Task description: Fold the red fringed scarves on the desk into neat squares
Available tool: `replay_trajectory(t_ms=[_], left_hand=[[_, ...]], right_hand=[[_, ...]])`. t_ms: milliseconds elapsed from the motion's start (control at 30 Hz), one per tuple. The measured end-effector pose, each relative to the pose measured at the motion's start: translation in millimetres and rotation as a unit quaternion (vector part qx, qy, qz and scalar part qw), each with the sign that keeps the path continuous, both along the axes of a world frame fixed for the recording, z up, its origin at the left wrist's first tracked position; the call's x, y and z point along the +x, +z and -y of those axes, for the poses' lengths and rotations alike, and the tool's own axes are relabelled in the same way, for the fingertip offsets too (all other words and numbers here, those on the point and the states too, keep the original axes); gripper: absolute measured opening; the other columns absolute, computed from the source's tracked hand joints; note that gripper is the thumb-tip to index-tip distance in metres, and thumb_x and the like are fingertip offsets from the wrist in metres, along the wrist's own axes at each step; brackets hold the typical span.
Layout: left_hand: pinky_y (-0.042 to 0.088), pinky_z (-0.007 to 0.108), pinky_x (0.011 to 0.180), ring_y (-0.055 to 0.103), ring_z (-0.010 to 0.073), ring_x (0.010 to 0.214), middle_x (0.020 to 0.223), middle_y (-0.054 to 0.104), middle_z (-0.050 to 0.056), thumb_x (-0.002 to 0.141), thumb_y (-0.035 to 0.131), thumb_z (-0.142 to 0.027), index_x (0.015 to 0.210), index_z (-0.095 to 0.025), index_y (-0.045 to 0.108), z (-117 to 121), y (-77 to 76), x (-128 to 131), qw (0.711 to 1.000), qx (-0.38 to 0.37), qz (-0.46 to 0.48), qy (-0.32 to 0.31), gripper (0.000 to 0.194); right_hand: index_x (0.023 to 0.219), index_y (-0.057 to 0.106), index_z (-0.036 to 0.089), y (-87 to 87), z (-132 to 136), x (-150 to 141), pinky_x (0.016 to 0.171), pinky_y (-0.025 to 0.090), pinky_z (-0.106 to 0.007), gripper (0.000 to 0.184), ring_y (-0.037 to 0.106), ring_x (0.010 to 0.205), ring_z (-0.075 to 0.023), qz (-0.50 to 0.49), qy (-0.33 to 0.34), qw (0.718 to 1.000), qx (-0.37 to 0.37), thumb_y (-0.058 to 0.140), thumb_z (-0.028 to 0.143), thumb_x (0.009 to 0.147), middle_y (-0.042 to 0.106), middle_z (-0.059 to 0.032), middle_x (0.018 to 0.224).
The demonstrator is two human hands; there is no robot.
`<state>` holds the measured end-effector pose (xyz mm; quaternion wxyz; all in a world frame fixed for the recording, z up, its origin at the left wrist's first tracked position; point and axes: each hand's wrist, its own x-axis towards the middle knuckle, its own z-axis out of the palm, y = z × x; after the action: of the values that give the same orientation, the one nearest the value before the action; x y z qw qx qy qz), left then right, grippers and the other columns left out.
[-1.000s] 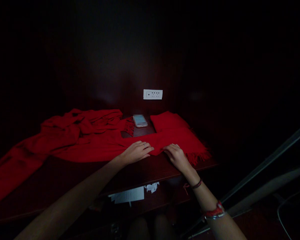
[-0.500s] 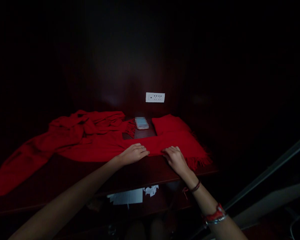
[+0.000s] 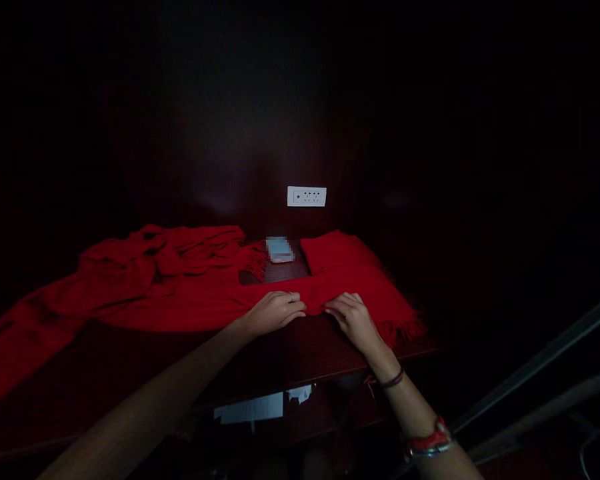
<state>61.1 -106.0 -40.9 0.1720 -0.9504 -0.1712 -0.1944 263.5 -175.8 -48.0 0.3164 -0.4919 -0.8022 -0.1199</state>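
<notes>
A long red scarf [image 3: 190, 303] with fringed ends lies across a dark wooden desk. Its left part is bunched and trails toward the lower left; its right end is folded flat, fringe at the right edge. My left hand [image 3: 275, 312], a ring on one finger, pinches the scarf's near edge around the middle. Just to the right, my right hand [image 3: 353, 317] has thumb and fingers closed on the same edge. A short stretch of cloth runs between the two hands. Their fingertips partly hide the edge they hold.
Behind the scarf, a phone-like object [image 3: 280, 249], blurred out, lies on the desk. A white power socket [image 3: 307, 197] is on the dark back wall. Below the desktop, a shelf holds a paper sheet [image 3: 250, 409] and a crumpled white paper [image 3: 300, 393].
The view has shifted slightly. My left hand slid a little left along the scarf's edge, then back toward my right hand. Both hands stay at the near edge.
</notes>
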Motion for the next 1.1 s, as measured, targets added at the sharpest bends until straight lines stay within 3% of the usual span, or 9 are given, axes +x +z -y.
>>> replay_trajectory(t_ms=[267, 533, 733, 933, 1100], left_hand=[[0.038, 0.022, 0.063, 0.052, 0.0124, 0.067, 0.072, 0.054, 0.002, 0.086, 0.036, -0.027, 0.076, -0.015, 0.053, -6, -4.7, 4, 1.000, 0.013, -0.025, 0.011, 0.022], [0.040, 0.025, 0.068, 0.052, 0.0155, 0.076, 0.083, 0.054, 0.003, 0.082, 0.043, -0.032, 0.085, -0.016, 0.053, 4, -1.2, 9, 0.999, 0.028, -0.027, 0.007, 0.019], [0.038, 0.022, 0.069, 0.051, 0.0119, 0.074, 0.082, 0.054, 0.001, 0.085, 0.037, -0.027, 0.085, -0.019, 0.055, 12, -0.4, 14, 0.999, -0.031, 0.036, -0.002, 0.020], [0.038, 0.021, 0.068, 0.051, 0.0113, 0.071, 0.079, 0.054, 0.001, 0.085, 0.036, -0.025, 0.084, -0.018, 0.057, 7, -7.0, 15, 0.994, -0.083, 0.073, 0.005, 0.022], [0.038, 0.022, 0.069, 0.051, 0.0118, 0.073, 0.079, 0.053, 0.001, 0.085, 0.036, -0.026, 0.082, -0.017, 0.056, 9, -9.3, 17, 0.994, -0.083, 0.065, 0.013, 0.022]], right_hand=[[0.091, 0.058, 0.017, 4.8, 4, -2, 0.071, 0.030, -0.028, 0.021, 0.048, 0.078, -0.0156, 0.012, 0.003, 1.000, -0.005, 0.047, 0.030, 0.080, 0.061, -0.0046, 0.081], [0.077, 0.059, 0.017, 1.9, 3, -3, 0.066, 0.028, -0.026, 0.020, 0.046, 0.068, -0.0141, 0.057, -0.008, 0.998, -0.006, 0.044, 0.028, 0.082, 0.058, -0.0031, 0.069], [0.073, 0.058, 0.016, 2.2, 3, -3, 0.066, 0.027, -0.027, 0.024, 0.045, 0.067, -0.0143, 0.078, -0.020, 0.997, -0.008, 0.041, 0.029, 0.083, 0.057, -0.0033, 0.067], [0.093, 0.057, 0.017, 7.4, 2, -7, 0.071, 0.026, -0.028, 0.023, 0.046, 0.079, -0.0157, 0.088, 0.014, 0.996, -0.009, 0.044, 0.032, 0.081, 0.059, -0.0050, 0.083], [0.077, 0.059, 0.015, 5.8, 1, -8, 0.068, 0.027, -0.026, 0.023, 0.046, 0.070, -0.0136, 0.120, 0.036, 0.992, -0.019, 0.040, 0.027, 0.083, 0.058, -0.0040, 0.070]])
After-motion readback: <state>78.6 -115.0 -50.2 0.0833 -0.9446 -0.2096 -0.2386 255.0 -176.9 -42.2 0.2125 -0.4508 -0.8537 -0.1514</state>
